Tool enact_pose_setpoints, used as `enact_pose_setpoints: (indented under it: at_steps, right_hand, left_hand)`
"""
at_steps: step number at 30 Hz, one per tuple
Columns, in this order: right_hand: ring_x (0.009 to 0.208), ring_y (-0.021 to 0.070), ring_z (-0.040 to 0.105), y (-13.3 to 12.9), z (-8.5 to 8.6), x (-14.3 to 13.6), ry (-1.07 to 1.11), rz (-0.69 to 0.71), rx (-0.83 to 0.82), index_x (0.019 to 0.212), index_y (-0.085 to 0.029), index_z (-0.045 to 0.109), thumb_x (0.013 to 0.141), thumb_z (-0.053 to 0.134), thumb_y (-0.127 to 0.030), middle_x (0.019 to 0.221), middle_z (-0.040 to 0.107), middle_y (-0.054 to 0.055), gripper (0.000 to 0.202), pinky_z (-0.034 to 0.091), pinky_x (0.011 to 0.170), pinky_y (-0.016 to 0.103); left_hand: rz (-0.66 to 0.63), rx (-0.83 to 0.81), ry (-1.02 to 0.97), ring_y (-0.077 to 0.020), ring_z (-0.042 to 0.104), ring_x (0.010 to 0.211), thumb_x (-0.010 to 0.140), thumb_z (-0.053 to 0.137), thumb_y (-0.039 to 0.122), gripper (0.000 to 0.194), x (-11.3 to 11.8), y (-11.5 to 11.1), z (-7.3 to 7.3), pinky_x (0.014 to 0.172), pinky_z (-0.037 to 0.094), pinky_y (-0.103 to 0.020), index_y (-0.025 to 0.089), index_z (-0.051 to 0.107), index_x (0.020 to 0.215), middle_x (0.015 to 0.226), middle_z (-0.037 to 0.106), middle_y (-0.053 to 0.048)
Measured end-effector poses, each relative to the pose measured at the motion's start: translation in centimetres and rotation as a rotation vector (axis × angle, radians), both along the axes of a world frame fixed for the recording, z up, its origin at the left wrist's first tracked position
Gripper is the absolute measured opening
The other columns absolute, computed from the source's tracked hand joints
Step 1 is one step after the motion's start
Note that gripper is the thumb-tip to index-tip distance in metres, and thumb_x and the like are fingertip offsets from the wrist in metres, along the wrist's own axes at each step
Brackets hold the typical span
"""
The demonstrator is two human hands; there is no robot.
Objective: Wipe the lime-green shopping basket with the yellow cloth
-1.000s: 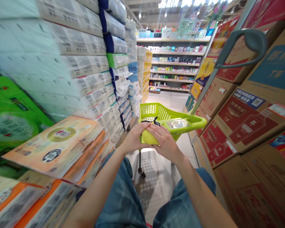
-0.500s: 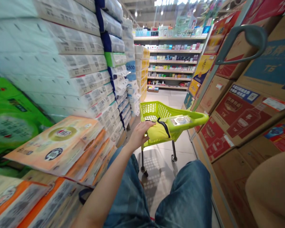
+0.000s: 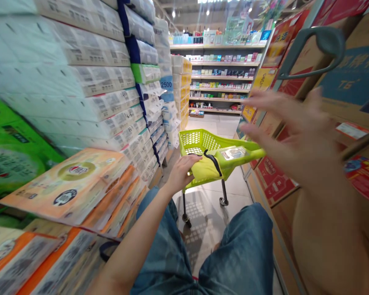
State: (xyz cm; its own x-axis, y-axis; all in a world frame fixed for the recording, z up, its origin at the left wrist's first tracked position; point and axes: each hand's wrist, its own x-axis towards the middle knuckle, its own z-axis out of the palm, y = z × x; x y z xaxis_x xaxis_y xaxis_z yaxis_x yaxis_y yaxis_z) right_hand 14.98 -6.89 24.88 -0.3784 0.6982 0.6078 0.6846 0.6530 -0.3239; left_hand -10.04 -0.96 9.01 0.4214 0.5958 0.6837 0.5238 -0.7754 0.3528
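A lime-green shopping cart (image 3: 230, 144) with a perforated basket stands in front of my knees. My left hand (image 3: 183, 171) is closed around the left end of its handle, beside a yellow cloth-like piece (image 3: 206, 169) with a black strap. My right hand (image 3: 290, 133) is raised in front of the boxes on the right, smeared a little by motion. Its fingers are apart and nothing is in them. It overlaps the right end of the cart handle in view, and I cannot tell whether it touches.
Stacked tissue packs (image 3: 101, 80) line the left side, with orange packs (image 3: 67, 184) low beside my arm. Cardboard boxes (image 3: 350, 73) are piled on the right, near a grey hooked handle (image 3: 313, 53). Shelves of small goods (image 3: 221, 76) stand at the aisle's far end.
My right hand has come up from the lower right, its fingers now spread near the cart handle's right end. The left hand keeps its hold on the cart. The view has shifted slightly.
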Motion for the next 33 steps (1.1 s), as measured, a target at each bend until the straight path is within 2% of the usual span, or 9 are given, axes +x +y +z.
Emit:
enact_pose_setpoints:
  at_steps: [2,5,9,11,14,18,23,26,33]
  right_hand:
    - [0.124,0.036,0.062,0.2,-1.5,-3.1,-0.086,-0.074,0.13,0.125,-0.031,0.065,0.094,0.058,-0.041,0.132,0.068,0.005,0.034,0.013,0.122,0.072]
    - [0.135,0.0422,0.052,0.4,-6.6,-7.7,-0.235,-0.03,0.016,0.138,-0.015,0.056,0.087,0.068,-0.041,0.144,0.057,0.02,0.059,0.024,0.119,0.07]
    - [0.145,0.0445,0.037,0.7,-11.3,-9.4,-0.267,-0.079,-0.021,0.154,-0.011,0.034,0.08,0.075,-0.032,0.163,0.028,0.024,0.087,0.031,0.118,0.064]
    - [0.147,0.0394,0.036,0.8,-11.8,-8.6,-0.27,-0.104,-0.005,0.155,-0.006,0.028,0.084,0.067,-0.021,0.164,0.022,0.026,0.083,0.036,0.118,0.055]
    - [0.147,0.0314,0.039,0.8,-12.2,-6.4,-0.32,-0.115,0.044,0.15,-0.003,0.038,0.086,0.049,-0.006,0.161,0.033,0.024,0.065,0.037,0.118,0.048]
    - [0.146,0.0256,0.042,1.1,-12.7,-1.8,-0.34,-0.148,0.147,0.144,-0.013,0.05,0.082,0.042,0.001,0.15,0.054,0.011,0.064,0.031,0.122,0.049]
    - [0.144,0.025,0.044,2.5,-12.6,3.3,-0.298,-0.301,0.188,0.141,-0.015,0.053,0.074,0.045,0.002,0.148,0.057,0.009,0.07,0.031,0.122,0.05]
    - [0.144,0.0251,0.045,2.0,-13.0,2.3,-0.28,-0.334,0.168,0.143,-0.013,0.05,0.072,0.045,0.002,0.151,0.053,0.011,0.073,0.032,0.122,0.048]
    - [0.144,0.0226,0.044,-2.0,-14.5,-6.4,-0.171,-0.233,0.167,0.145,-0.022,0.051,0.084,0.045,-0.005,0.154,0.05,0.009,0.063,0.029,0.122,0.044]
  left_hand:
    - [0.02,0.012,0.011,-0.0259,0.055,0.13,0.092,0.06,0.028,0.046,0.2,0.0,-0.2,0.11,0.042,-0.043,0.025,0.052,0.137,0.137,0.061,-0.009]
    - [0.037,0.052,0.027,-0.0266,0.051,0.136,0.095,0.055,0.03,0.052,0.5,0.0,-0.8,0.113,0.041,-0.046,0.025,0.044,0.146,0.144,0.057,-0.01]
    - [0.12,0.095,-0.112,-0.0291,0.025,0.153,0.097,0.053,0.033,0.074,0.9,-0.4,-1.8,0.118,0.037,-0.05,0.022,0.014,0.159,0.166,0.02,-0.017]
    - [0.148,0.148,-0.138,-0.0292,0.02,0.154,0.098,0.054,0.032,0.076,1.3,-0.5,-2.3,0.119,0.036,-0.05,0.02,0.011,0.16,0.166,0.016,-0.019]
    - [0.151,0.24,-0.077,-0.0269,0.029,0.152,0.099,0.054,0.03,0.076,2.0,-0.7,-2.9,0.119,0.037,-0.046,0.016,0.011,0.16,0.161,0.032,-0.021]
    - [0.159,0.324,-0.027,-0.0258,0.048,0.141,0.1,0.054,0.031,0.069,2.7,-0.8,-3.4,0.114,0.045,-0.043,0.017,0.022,0.158,0.148,0.052,-0.02]
    - [0.13,0.286,-0.076,-0.026,0.052,0.137,0.096,0.061,0.03,0.061,3.0,-1.5,-2.9,0.112,0.047,-0.045,0.018,0.037,0.151,0.14,0.06,-0.018]
    - [0.061,0.252,-0.089,-0.0252,0.052,0.137,0.096,0.062,0.029,0.054,2.9,-2.0,-2.4,0.113,0.047,-0.047,0.018,0.044,0.146,0.137,0.062,-0.015]
    - [0.086,0.24,-0.076,-0.0259,0.053,0.137,0.099,0.056,0.028,0.048,2.4,-2.3,-2.8,0.112,0.049,-0.048,0.018,0.044,0.144,0.139,0.059,-0.017]
